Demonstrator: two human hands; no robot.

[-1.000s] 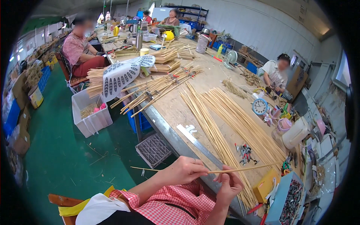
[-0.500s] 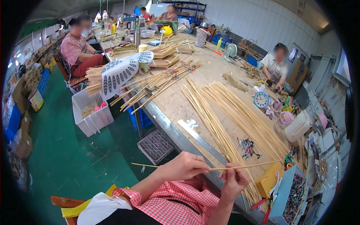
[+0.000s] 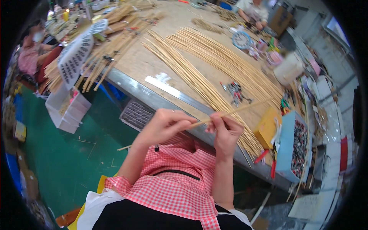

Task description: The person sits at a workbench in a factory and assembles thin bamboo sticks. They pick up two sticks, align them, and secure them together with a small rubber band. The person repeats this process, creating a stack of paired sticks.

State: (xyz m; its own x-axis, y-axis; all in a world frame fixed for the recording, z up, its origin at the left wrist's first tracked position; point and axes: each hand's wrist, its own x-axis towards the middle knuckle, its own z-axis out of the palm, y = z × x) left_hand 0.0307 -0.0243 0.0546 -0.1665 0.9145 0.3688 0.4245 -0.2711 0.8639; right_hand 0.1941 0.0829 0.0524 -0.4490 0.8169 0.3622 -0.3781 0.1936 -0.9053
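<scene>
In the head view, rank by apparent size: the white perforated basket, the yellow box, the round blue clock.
1. White perforated basket, largest.
2. Yellow box.
3. Round blue clock, smallest, though it sits farther from the camera, so its true size against the box is unsure.

Even, diffuse light fills the scene, with no hard shadows on the pale wooden work surface (image 3: 153, 65). A black circular vignette frames the fisheye field. Straight lines bow toward the rim; the grey metal edge of the surface (image 3: 168, 99) curves visibly. Detail is sharpest near the centre, at the thin pale bamboo stick (image 3: 230, 113) and the red-and-white checked sleeves (image 3: 172, 184). Far objects along the top rim are soft and smeared. The white plastic container (image 3: 287, 69) looks slightly overexposed.
</scene>
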